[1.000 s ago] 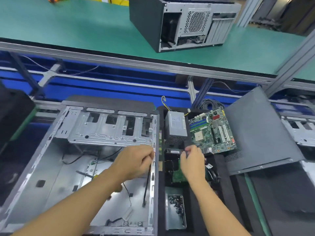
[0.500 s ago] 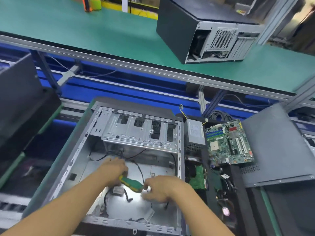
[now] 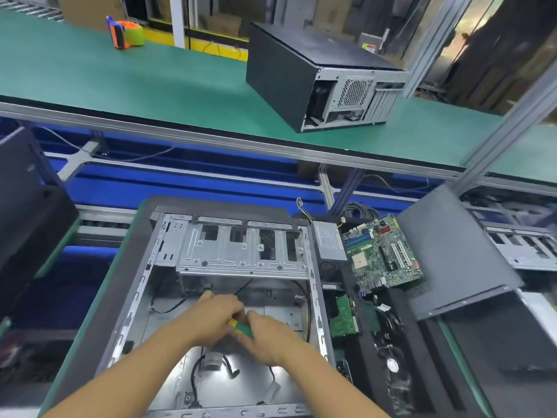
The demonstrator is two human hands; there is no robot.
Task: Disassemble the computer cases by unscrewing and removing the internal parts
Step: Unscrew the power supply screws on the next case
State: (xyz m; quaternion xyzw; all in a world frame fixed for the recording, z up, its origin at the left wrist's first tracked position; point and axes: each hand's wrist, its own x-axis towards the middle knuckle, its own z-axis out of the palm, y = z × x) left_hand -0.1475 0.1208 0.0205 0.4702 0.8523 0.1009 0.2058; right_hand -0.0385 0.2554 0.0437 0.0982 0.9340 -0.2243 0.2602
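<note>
An open metal computer case (image 3: 168, 245) lies on its side in front of me, with its drive cage (image 3: 241, 251) at the far end and loose black cables on its floor. Both my hands are inside it, just below the cage. A green and yellow screwdriver (image 3: 241, 325) sits between them. My right hand (image 3: 268, 339) grips its green handle. My left hand (image 3: 211, 316) curls around the front part of the tool, hiding the shaft and tip.
To the right of the case lie a power supply (image 3: 329, 241), a green motherboard (image 3: 381, 251), a smaller green board (image 3: 343, 316) and a dark side panel (image 3: 452, 248). Another closed case (image 3: 319, 76) and a tape dispenser (image 3: 126, 34) sit on the green conveyor behind.
My hands moved from the case's right edge down into the case and took hold of the screwdriver. They now sit closer together and nearer the drive cage. My view shifted left.
</note>
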